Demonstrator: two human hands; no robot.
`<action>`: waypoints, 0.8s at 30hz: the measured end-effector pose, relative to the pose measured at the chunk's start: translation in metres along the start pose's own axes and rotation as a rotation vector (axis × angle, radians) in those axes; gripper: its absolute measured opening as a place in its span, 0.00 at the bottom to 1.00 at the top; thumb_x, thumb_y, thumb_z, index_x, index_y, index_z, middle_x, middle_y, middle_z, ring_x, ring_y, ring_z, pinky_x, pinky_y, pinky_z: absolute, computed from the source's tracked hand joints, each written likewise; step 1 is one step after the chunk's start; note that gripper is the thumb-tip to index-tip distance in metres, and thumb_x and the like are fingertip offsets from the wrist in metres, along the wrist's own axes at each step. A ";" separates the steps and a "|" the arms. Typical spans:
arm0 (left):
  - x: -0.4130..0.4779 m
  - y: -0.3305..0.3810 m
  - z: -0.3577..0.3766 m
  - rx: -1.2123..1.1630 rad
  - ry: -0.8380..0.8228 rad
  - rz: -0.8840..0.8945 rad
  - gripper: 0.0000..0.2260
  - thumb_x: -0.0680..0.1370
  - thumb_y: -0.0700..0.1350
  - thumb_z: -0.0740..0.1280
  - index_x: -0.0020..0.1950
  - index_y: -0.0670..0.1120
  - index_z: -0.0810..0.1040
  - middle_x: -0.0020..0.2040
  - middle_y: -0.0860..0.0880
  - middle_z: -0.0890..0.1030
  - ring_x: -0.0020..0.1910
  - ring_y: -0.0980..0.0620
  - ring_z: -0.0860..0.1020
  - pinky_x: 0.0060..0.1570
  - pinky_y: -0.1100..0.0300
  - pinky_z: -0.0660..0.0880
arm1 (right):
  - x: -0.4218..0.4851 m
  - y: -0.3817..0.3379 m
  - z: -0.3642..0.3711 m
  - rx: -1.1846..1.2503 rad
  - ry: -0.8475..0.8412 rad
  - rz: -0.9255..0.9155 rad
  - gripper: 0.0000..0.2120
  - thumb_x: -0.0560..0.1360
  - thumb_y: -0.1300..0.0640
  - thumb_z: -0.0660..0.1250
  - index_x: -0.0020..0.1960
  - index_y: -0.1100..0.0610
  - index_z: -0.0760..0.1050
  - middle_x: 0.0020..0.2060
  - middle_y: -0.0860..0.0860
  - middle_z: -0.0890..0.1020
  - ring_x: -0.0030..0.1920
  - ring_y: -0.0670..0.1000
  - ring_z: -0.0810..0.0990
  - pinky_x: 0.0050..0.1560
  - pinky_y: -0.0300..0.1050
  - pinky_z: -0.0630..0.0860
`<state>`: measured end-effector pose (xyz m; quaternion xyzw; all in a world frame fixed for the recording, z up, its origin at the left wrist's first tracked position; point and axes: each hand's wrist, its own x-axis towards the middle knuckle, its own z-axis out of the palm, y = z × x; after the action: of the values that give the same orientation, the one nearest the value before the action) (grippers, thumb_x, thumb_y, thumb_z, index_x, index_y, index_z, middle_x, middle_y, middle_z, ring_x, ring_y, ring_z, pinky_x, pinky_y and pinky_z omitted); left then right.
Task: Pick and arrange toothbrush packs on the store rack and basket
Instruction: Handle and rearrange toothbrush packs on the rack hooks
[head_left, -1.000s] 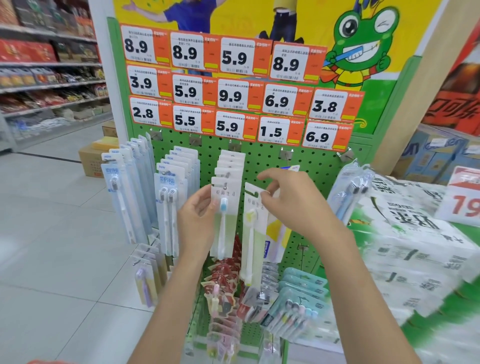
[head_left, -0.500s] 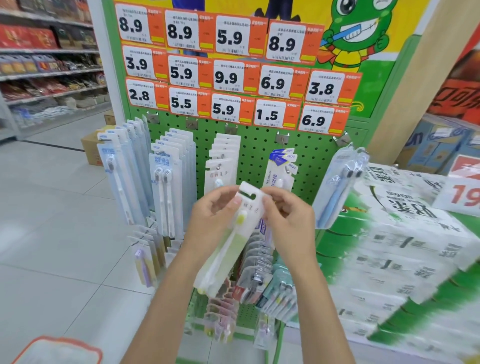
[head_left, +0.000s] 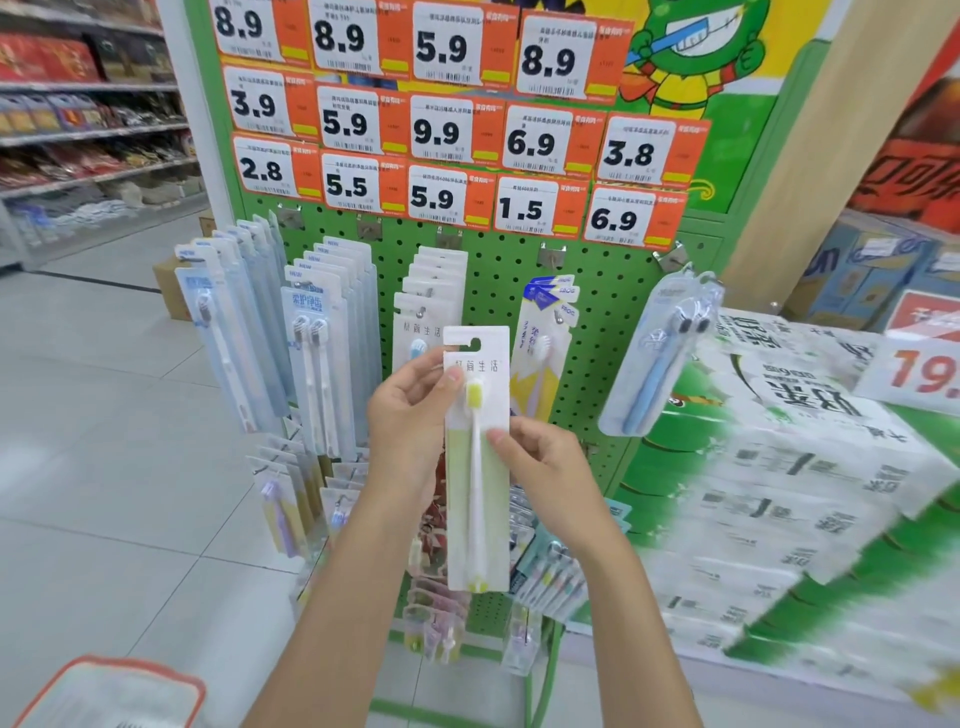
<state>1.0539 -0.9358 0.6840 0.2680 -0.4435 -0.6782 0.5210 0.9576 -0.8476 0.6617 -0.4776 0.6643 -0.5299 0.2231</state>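
Low down to the left of the green rack (head_left: 498, 270), a basket (head_left: 130, 666) with an orange rim sits on the floor, and only its corner shows. On the left side of the green rack, blue and white packs (head_left: 223, 332) hang in rows on their hooks. In front of the middle of the rack, the left hand (head_left: 410, 415) pinches the top left edge of one toothbrush pack (head_left: 478, 467), so that grip is closed on the pack. The pack has a yellow brush in it. It stands straight up and down in the air, just in front of the rack and touching no hook. A second ago it was up by the hooks with the other packs. Half a second ago it was tipped sideways in both hands. Now it is lower and straight. The right hand (head_left: 545, 467) holds the right edge of the pack near the middle with its thumb on the front, so that grip is closed on the pack too. I think this means the pack is picked off the rack and now needs a new home. That could be another hook or the basket down to the left, but I cannot tell which. On the right side of the rack, blue brush packs (head_left: 660, 364) hang on a hook. Right of the rack stands a big pile of white and green boxes (head_left: 805, 467).
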 end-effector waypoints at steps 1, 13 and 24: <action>0.000 0.000 0.001 0.006 -0.003 0.005 0.09 0.78 0.35 0.68 0.51 0.49 0.81 0.43 0.53 0.86 0.45 0.56 0.83 0.49 0.60 0.79 | -0.002 0.000 -0.001 -0.003 0.008 -0.024 0.21 0.80 0.47 0.63 0.48 0.67 0.76 0.35 0.63 0.77 0.32 0.55 0.73 0.37 0.48 0.72; 0.002 0.003 -0.009 0.149 0.057 0.148 0.06 0.76 0.39 0.71 0.50 0.49 0.82 0.44 0.51 0.85 0.41 0.58 0.82 0.42 0.63 0.78 | -0.008 -0.008 -0.006 0.201 -0.067 0.025 0.12 0.79 0.65 0.64 0.57 0.53 0.80 0.49 0.47 0.86 0.52 0.48 0.84 0.57 0.44 0.79; -0.004 0.012 -0.015 0.335 -0.048 0.230 0.12 0.76 0.38 0.71 0.56 0.52 0.82 0.47 0.52 0.85 0.43 0.57 0.82 0.44 0.63 0.77 | -0.011 -0.018 -0.001 0.357 -0.048 -0.061 0.15 0.79 0.66 0.65 0.62 0.51 0.77 0.51 0.50 0.86 0.54 0.51 0.84 0.57 0.44 0.79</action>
<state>1.0727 -0.9374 0.6872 0.2824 -0.5901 -0.5370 0.5326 0.9686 -0.8374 0.6767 -0.4626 0.5396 -0.6344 0.3040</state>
